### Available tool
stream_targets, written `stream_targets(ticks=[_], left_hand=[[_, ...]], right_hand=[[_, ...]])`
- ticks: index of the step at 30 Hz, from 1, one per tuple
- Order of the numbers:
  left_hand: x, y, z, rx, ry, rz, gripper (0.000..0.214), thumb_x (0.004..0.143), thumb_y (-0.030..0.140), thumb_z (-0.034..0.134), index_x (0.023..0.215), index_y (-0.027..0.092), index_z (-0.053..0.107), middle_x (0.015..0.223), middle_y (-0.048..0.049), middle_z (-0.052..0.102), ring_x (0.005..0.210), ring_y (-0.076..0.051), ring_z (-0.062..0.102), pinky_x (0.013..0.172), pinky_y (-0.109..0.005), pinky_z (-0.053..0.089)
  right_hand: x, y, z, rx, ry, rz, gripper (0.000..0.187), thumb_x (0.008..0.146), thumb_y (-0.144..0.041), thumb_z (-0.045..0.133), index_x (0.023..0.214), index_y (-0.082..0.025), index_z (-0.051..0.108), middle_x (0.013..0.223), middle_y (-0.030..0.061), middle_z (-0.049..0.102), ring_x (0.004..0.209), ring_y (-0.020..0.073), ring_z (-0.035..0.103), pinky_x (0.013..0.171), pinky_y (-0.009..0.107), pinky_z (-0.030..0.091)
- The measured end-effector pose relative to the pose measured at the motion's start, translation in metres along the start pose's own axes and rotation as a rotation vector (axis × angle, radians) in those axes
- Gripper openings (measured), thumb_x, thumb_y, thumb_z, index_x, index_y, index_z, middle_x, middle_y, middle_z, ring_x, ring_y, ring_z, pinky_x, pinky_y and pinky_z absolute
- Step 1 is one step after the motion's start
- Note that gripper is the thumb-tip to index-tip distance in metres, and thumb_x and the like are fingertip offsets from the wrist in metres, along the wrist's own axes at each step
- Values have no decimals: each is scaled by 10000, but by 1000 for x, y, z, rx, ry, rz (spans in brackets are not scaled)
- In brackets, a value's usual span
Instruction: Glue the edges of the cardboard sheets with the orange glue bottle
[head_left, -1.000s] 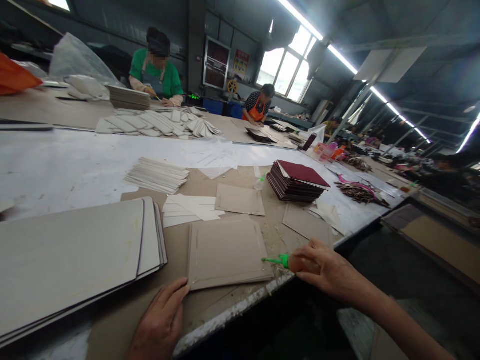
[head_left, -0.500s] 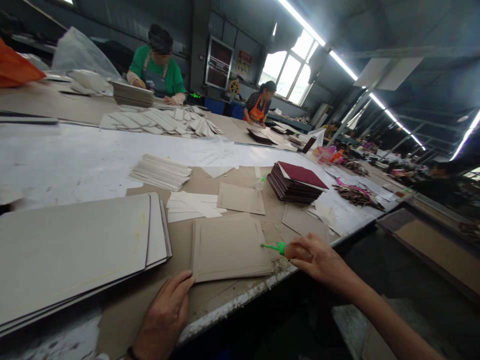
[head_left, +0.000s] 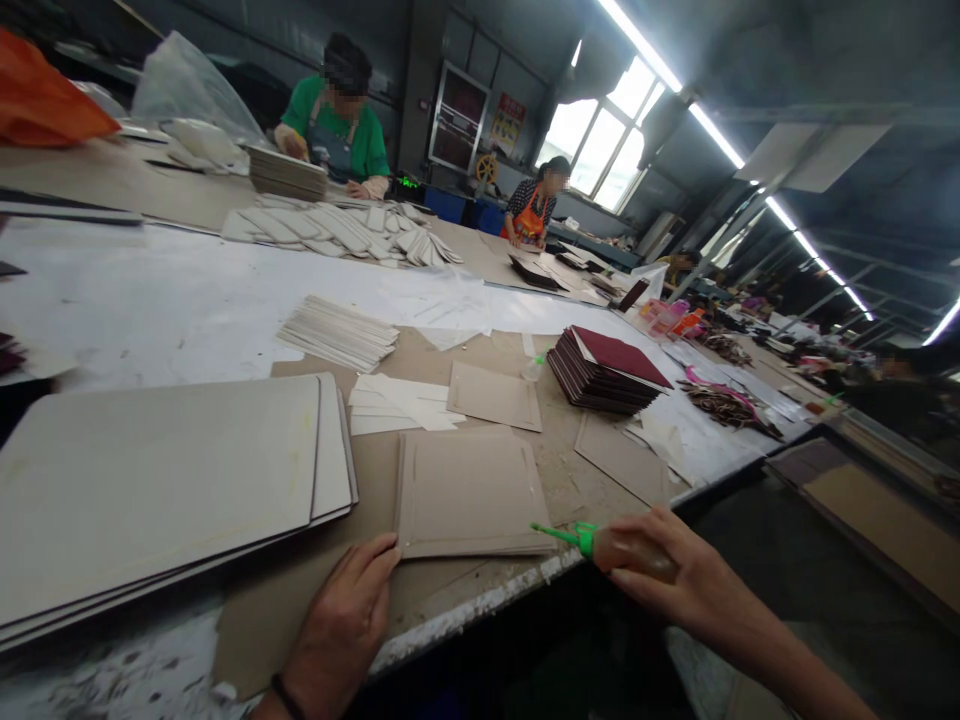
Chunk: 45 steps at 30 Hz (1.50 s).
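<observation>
My right hand [head_left: 667,570] is wrapped round a squeeze glue bottle [head_left: 637,555] with a green nozzle, amber inside. Its tip hovers by the lower right edge of a grey-brown cardboard panel [head_left: 469,490], which tops a small stack. Thin glue lines run near the panel's edges. Beside the lower left corner of that stack lies my left hand [head_left: 349,605], fingers stretched and touching the corner; its thumb is not clear to see. Another cardboard panel [head_left: 495,395] lies just behind, with white paper strips [head_left: 405,405] next to it.
Large pale boards [head_left: 157,465] are stacked at left. Dark red covered panels [head_left: 607,370] form a pile at right, near a second bottle [head_left: 533,368]. A bundle of light strips [head_left: 337,335] lies behind. The table edge [head_left: 480,605] runs close in front. Co-workers sit across the table.
The bottle's nozzle has moved down along the panel's right side towards its lower corner, with my right hand. My left hand stays at the corner. The whole view has shifted slightly.
</observation>
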<state>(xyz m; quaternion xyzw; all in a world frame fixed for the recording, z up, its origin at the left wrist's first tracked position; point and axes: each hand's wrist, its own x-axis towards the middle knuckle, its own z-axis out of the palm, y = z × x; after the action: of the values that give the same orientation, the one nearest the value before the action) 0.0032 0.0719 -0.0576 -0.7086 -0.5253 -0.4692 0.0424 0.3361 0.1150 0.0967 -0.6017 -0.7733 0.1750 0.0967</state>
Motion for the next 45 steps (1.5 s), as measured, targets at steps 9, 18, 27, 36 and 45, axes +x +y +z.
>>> stream_targets(ticks=[9, 18, 27, 36, 45], left_hand=[[1, 4, 2, 8, 42, -35, 344, 769, 9, 371, 936, 172, 623, 937, -62, 662, 886, -148, 637, 819, -238, 542], [5, 6, -2, 8, 29, -43, 358, 760, -3, 356, 942, 166, 614, 915, -73, 665, 865, -153, 644, 801, -239, 551], [3, 6, -2, -21, -13, -59, 343, 781, -5, 358, 950, 149, 614, 948, -79, 653, 897, -159, 628, 830, -266, 545], [2, 5, 0, -20, -10, -42, 317, 805, -1, 361, 935, 137, 615, 940, -84, 650, 898, -166, 621, 831, -289, 547], [1, 3, 1, -8, 1, -15, 298, 817, 25, 365, 928, 147, 614, 931, -76, 654, 883, -163, 628, 820, -280, 551]], right_hand=[[74, -75, 49, 118, 17, -199, 301, 714, -278, 638, 1007, -212, 614, 940, 60, 596, 873, 218, 589, 821, 379, 467], [130, -95, 71, 20, 68, -248, 316, 705, -250, 672, 1010, -203, 603, 925, 49, 547, 818, 202, 570, 786, 346, 465], [106, -102, 59, 11, -63, -256, 230, 719, -233, 665, 945, -221, 623, 876, 27, 504, 786, 180, 548, 755, 314, 449], [40, -98, 51, 60, -218, -191, 271, 739, -207, 636, 1006, -241, 604, 908, 25, 505, 803, 181, 547, 757, 316, 433], [17, -55, 35, -13, -158, -69, 249, 781, -290, 580, 1023, -244, 618, 938, 34, 539, 845, 191, 572, 793, 324, 439]])
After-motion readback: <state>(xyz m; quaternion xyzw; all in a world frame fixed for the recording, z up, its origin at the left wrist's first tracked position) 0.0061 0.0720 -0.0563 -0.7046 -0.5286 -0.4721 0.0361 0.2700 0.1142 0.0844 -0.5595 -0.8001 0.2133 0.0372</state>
